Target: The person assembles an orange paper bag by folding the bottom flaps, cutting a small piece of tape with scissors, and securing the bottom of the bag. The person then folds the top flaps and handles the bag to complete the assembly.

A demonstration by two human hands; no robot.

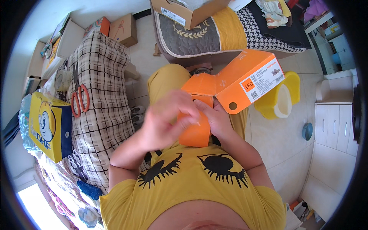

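An orange cardboard shoebox, with a white label and a round hole on one side, rests across my lap. Part of it folds down toward my shirt as an orange panel. My right hand grips the box near its middle, the thumb lying over an edge. Above the panel, my left hand is smeared by motion, its fingers bent in part. Whether it touches the cardboard or holds anything, I cannot tell. The box's inside is mostly hidden.
On my left, red-handled scissors and a yellow-and-blue box lie on a checked cloth. Ahead, a brown carton and shoes sit on a padded bed. At right stand a yellow plastic seat and a blue bowl.
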